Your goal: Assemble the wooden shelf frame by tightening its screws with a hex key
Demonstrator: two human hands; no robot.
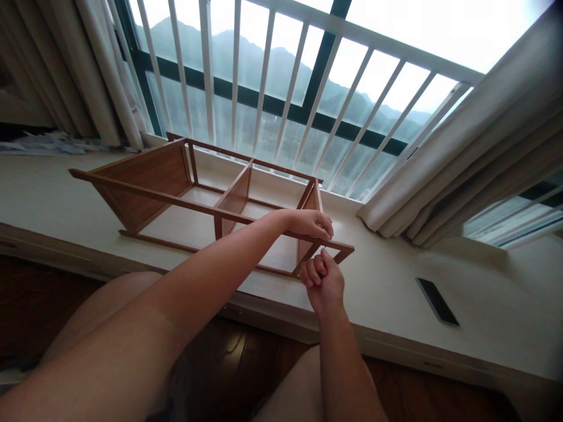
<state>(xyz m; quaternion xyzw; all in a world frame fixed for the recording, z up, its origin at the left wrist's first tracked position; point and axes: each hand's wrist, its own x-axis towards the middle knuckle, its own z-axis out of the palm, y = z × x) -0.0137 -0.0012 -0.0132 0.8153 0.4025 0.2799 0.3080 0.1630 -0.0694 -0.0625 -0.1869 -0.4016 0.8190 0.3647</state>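
A brown wooden shelf rack (pixel 233 199) lies on its side along the pale window ledge, its panels standing upright between long rails. My left hand (pixel 310 224) reaches across from the left, its fingers curled over the upper front rail near the rack's right end. Just below it, my right hand (pixel 324 284) is closed in a fist beside the lower corner of that end, thumb uppermost. Whatever it may hold is hidden or too small to make out.
A dark phone (pixel 437 301) lies on the ledge (pixel 378 281) to the right. Behind the rack stand white railings (pixel 264 82) before the window. Curtains hang at both sides, and papers (pixel 57 142) are piled at the far left. My knees are below the ledge.
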